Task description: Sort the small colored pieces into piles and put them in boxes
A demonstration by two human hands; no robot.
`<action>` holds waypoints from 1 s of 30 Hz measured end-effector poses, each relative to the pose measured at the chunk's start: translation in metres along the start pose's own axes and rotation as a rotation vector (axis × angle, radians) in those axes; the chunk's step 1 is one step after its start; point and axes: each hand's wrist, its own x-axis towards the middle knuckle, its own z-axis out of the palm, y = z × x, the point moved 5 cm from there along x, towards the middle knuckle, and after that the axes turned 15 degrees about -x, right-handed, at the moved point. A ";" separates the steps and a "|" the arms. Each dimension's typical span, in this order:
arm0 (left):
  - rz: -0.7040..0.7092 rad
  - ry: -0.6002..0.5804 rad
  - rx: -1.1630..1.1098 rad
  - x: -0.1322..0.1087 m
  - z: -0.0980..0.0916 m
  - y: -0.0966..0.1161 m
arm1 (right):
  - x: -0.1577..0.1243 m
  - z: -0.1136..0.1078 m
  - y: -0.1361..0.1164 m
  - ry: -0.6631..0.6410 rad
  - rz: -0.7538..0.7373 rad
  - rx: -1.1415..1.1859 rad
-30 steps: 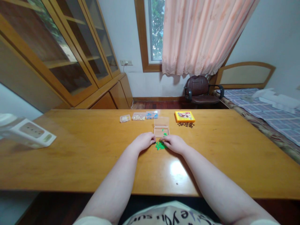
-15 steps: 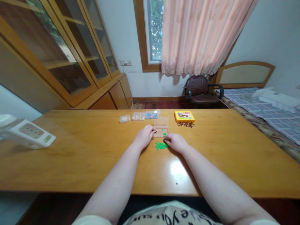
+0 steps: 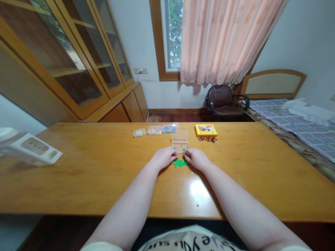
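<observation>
A loose pile of small green pieces (image 3: 180, 163) lies on the table in front of me. My left hand (image 3: 165, 157) reaches the pile's left edge, its fingers bent down and drawn together. At the right edge my right hand (image 3: 195, 158) has its thumb and fingers closed in a pinch. The fingertips hide whatever either hand may hold. Just beyond the pile stands a clear plastic box (image 3: 180, 143), its lid tipped up at the back. Several green pieces lie inside it.
Behind the box are clear boxes with blue pieces (image 3: 169, 129), cream pieces (image 3: 154, 130) and pale pieces (image 3: 139, 132). A yellow box (image 3: 206, 130) sits to the right, brown pieces (image 3: 207, 139) before it. A white appliance (image 3: 34, 148) stands far left on the table (image 3: 104, 181).
My left hand has come back from the box's left side to the green pile, and one more green piece shows at the box's left. My right hand has barely moved.
</observation>
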 end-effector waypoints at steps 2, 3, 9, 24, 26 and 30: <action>-0.029 -0.017 0.006 0.002 0.003 0.000 | 0.000 0.000 0.002 0.038 0.015 0.047; -0.044 -0.024 0.008 0.002 0.004 0.000 | 0.001 0.000 0.004 0.059 0.025 0.073; -0.064 -0.018 0.025 0.002 0.003 0.002 | 0.005 0.003 0.018 0.220 0.154 0.275; 0.018 0.031 -0.004 0.000 0.000 0.004 | 0.011 0.010 0.040 0.259 0.288 0.515; 0.025 0.105 -0.022 0.002 -0.004 0.005 | 0.009 0.009 0.041 0.251 0.290 0.500; 0.004 0.293 -0.078 0.008 -0.010 -0.001 | 0.007 0.007 0.038 0.220 0.265 0.460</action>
